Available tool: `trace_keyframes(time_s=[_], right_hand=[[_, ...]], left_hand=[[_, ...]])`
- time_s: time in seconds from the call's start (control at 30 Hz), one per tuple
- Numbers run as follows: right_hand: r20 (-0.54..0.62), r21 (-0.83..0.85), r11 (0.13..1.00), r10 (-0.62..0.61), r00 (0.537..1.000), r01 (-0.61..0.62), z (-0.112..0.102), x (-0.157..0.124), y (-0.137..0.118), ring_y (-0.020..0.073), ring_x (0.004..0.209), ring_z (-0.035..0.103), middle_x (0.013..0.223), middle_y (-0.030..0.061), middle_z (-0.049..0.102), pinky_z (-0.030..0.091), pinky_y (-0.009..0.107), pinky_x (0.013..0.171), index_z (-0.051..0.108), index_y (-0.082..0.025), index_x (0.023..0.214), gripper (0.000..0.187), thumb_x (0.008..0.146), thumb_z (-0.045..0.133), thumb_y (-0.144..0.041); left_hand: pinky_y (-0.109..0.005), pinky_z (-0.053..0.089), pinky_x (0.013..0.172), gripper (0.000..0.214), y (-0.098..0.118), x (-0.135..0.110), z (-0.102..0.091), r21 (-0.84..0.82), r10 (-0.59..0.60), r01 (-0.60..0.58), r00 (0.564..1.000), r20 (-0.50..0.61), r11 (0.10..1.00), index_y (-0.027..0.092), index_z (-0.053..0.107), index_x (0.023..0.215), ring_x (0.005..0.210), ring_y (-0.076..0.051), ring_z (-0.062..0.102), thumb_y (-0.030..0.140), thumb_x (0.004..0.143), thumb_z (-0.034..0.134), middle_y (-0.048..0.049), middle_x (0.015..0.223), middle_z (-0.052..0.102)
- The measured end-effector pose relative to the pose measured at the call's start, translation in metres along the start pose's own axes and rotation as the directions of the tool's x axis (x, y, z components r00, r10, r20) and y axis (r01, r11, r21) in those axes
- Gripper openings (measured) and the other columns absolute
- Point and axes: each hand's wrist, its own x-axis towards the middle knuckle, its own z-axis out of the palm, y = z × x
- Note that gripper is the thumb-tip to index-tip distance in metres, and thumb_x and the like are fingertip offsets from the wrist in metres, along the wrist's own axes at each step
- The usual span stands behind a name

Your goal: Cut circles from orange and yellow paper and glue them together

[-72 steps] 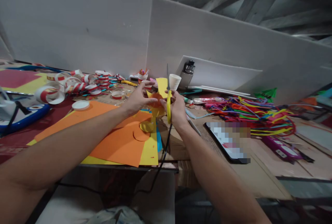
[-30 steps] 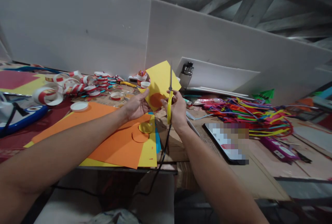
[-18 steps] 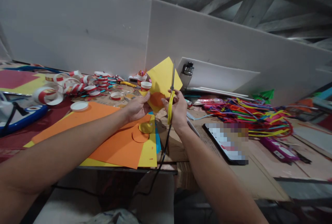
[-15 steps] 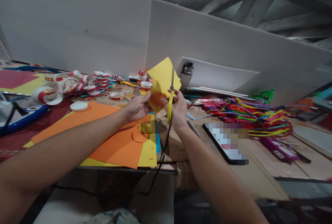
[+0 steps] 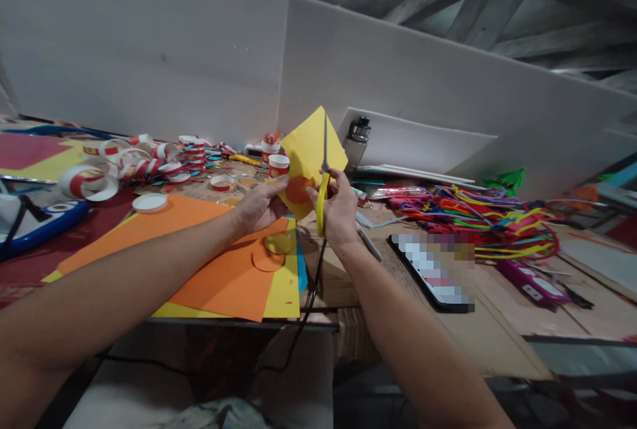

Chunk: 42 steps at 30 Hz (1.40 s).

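My left hand (image 5: 257,205) pinches a yellow paper sheet (image 5: 311,147) together with an orange paper disc (image 5: 298,189) held against it, raised above the table. My right hand (image 5: 340,207) grips yellow-handled scissors (image 5: 322,190), blades pointing up along the sheet's right side. Below the hands lie large orange sheets (image 5: 209,256) over yellow paper, with an orange circle (image 5: 265,259) and a small yellow circle (image 5: 278,243) on top.
Red-and-white paper rings (image 5: 124,164) and small cups (image 5: 279,165) crowd the back left. A white lid (image 5: 149,203) lies on the orange sheet. A phone (image 5: 430,270), a heap of coloured strips (image 5: 478,220) and a bottle (image 5: 357,140) are to the right. A black cable (image 5: 311,290) drops off the table edge.
The yellow sheet has been turned in my left hand so a corner now points up; earlier it hung lower and crumpled. The scissors stay upright at its right edge.
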Motion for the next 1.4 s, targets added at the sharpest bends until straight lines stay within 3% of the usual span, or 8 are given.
trace_keyframes(time_s=[0.27,0.53,0.77,0.87,1.0,1.13,1.4], right_hand=[[-0.004,-0.032,0.999,-0.009,1.000,0.009,0.000,0.000,0.003,0.0210,0.086,0.068,0.093,0.0053,0.072,0.055,0.036,0.081,0.061,-0.023,0.117,0.048,0.073,0.076,-0.034],[0.017,-0.034,0.998,-0.043,0.999,0.044,0.001,0.000,0.004,0.0204,0.086,0.067,0.094,0.0048,0.072,0.055,0.035,0.080,0.061,-0.023,0.118,0.047,0.075,0.074,-0.035],[0.040,-0.033,0.998,-0.055,0.998,0.057,0.000,-0.002,0.000,0.0208,0.087,0.066,0.097,0.0055,0.070,0.054,0.035,0.079,0.061,-0.023,0.116,0.047,0.074,0.075,-0.037],[0.071,0.033,0.999,-0.034,0.997,0.032,-0.001,0.000,-0.005,0.0187,0.082,0.065,0.092,0.0036,0.068,0.054,0.033,0.075,0.060,-0.023,0.114,0.045,0.075,0.074,-0.040],[-0.078,0.193,0.981,0.018,0.997,-0.002,-0.001,0.004,-0.011,0.0144,0.074,0.062,0.093,0.0021,0.061,0.053,0.027,0.065,0.051,-0.025,0.116,0.045,0.078,0.070,-0.041],[-0.105,0.278,0.958,0.107,0.989,-0.074,-0.001,0.004,-0.010,0.0109,0.062,0.058,0.090,-0.0007,0.057,0.048,0.023,0.051,0.043,-0.027,0.116,0.048,0.079,0.068,-0.044],[-0.048,0.377,0.923,0.096,0.994,-0.071,0.009,-0.001,-0.003,0.0123,0.090,0.067,0.107,-0.0009,0.063,0.058,0.024,0.076,0.043,-0.027,0.108,0.058,0.066,0.082,-0.034]], left_hand=[[-0.040,0.055,0.097,0.030,0.001,0.001,0.000,-0.031,-0.032,0.031,0.999,-0.018,0.999,0.014,0.072,0.113,0.112,-0.027,0.070,0.032,0.092,0.059,-0.0116,0.113,0.077],[-0.044,0.054,0.100,0.035,-0.004,0.000,-0.005,0.092,0.041,-0.046,0.998,0.054,0.995,0.013,0.074,0.103,0.110,-0.030,0.070,0.011,0.069,0.080,-0.0133,0.111,0.077],[-0.043,0.056,0.097,0.033,-0.006,0.002,-0.002,0.070,0.060,-0.059,0.998,-0.005,0.996,0.013,0.074,0.099,0.106,-0.029,0.071,0.012,0.067,0.083,-0.0119,0.102,0.078],[-0.038,0.059,0.091,0.030,-0.004,0.005,-0.001,0.047,0.052,-0.050,0.997,-0.054,0.998,0.013,0.073,0.098,0.099,-0.025,0.073,0.008,0.069,0.081,-0.0092,0.099,0.078],[-0.029,0.061,0.081,0.019,0.005,0.006,0.000,0.031,0.044,-0.040,0.987,-0.152,0.999,0.012,0.070,0.092,0.087,-0.018,0.074,0.004,0.076,0.073,-0.0064,0.093,0.078],[-0.031,0.062,0.080,0.018,0.011,0.004,0.005,0.017,0.060,-0.058,0.987,-0.152,0.998,0.010,0.069,0.095,0.090,-0.019,0.074,0.001,0.079,0.068,-0.0090,0.100,0.078],[-0.035,0.061,0.081,0.016,0.010,0.002,0.010,-0.029,0.043,-0.049,0.983,-0.179,0.998,0.009,0.071,0.090,0.080,-0.018,0.073,-0.001,0.083,0.062,-0.0083,0.090,0.078]])
